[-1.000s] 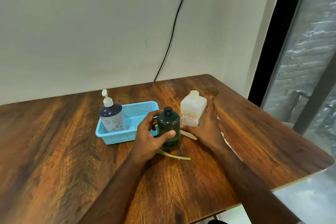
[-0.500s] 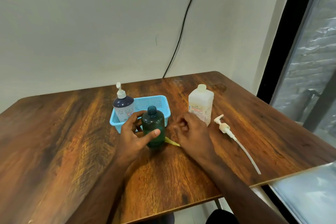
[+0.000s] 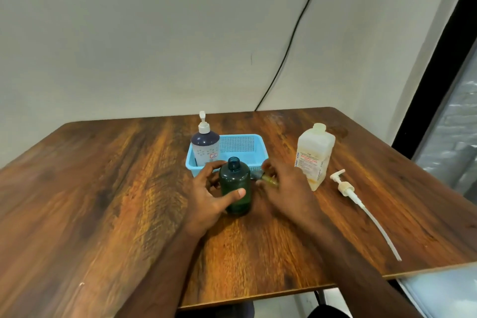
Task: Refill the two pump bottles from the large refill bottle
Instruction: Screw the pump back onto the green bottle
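Note:
A dark green bottle stands upright in the middle of the table with its neck open and no pump on it. My left hand grips it from the left, thumb across its front. Just to the bottle's right, my right hand curls its fingers round a blurred yellow-green pump piece. The large white refill bottle stands upright further right, untouched. A dark blue pump bottle with a white pump stands in the left end of a blue basket.
A white pump with a long dip tube lies on the table to the right of the refill bottle, tube pointing toward the front right edge. A black cable runs down the wall behind. The table's right edge borders a window.
My right hand left the refill bottle and came to the yellow-green pump piece beside the green bottle, lifting it off the table. My left hand kept its hold on the green bottle. The view shifted.

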Demonstrator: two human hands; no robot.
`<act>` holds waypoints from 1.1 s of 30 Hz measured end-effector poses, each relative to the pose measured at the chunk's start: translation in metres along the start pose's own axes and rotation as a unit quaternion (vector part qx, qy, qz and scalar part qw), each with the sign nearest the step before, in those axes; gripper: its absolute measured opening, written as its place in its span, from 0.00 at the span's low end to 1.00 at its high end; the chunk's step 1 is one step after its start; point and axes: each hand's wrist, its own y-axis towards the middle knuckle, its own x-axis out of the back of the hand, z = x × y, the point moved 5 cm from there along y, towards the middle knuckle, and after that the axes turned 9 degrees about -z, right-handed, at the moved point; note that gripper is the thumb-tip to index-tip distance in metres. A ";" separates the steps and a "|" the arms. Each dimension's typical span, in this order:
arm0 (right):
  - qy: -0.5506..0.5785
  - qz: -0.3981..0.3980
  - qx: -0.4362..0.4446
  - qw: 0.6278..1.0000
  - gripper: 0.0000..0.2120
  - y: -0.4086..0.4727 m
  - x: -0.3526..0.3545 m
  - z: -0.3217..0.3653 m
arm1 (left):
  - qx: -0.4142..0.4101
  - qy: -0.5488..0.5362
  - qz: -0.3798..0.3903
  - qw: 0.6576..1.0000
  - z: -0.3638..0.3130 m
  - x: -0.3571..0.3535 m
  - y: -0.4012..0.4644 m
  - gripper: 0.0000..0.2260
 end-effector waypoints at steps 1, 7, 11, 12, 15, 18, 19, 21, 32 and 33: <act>0.033 -0.022 -0.005 0.999 0.18 0.003 0.010 0.004 | 0.002 0.000 0.005 1.000 0.001 -0.001 0.000 0.31; 0.295 -0.080 -0.061 0.950 0.19 0.033 0.052 0.034 | 0.011 0.022 0.014 1.000 0.004 -0.005 0.001 0.29; 0.489 -0.092 -0.099 0.862 0.15 0.049 0.055 0.059 | 0.026 0.030 0.024 0.999 0.007 -0.007 0.003 0.30; 0.520 -0.093 -0.100 0.843 0.14 0.051 0.056 0.066 | 0.028 0.032 0.026 0.999 0.008 -0.007 0.003 0.30; 0.558 -0.099 -0.096 0.818 0.14 0.058 0.057 0.080 | 0.036 0.035 0.021 0.999 0.009 -0.007 0.003 0.31; 0.528 -0.105 -0.078 0.839 0.13 0.060 0.053 0.088 | 0.039 0.036 0.022 0.998 0.010 -0.008 0.004 0.31; 0.512 -0.106 -0.072 0.849 0.12 0.059 0.050 0.089 | 0.039 0.038 0.024 0.998 0.010 -0.008 0.004 0.31; 0.481 -0.099 -0.067 0.868 0.12 0.056 0.041 0.087 | 0.038 0.040 0.027 0.998 0.008 -0.008 0.003 0.30; 0.406 -0.033 -0.053 0.912 0.11 0.043 0.009 0.062 | 0.026 0.027 0.023 0.999 0.009 -0.008 0.005 0.27; 0.409 -0.026 -0.054 0.911 0.11 0.043 0.008 0.061 | 0.023 0.025 0.023 0.999 0.010 -0.008 0.005 0.28</act>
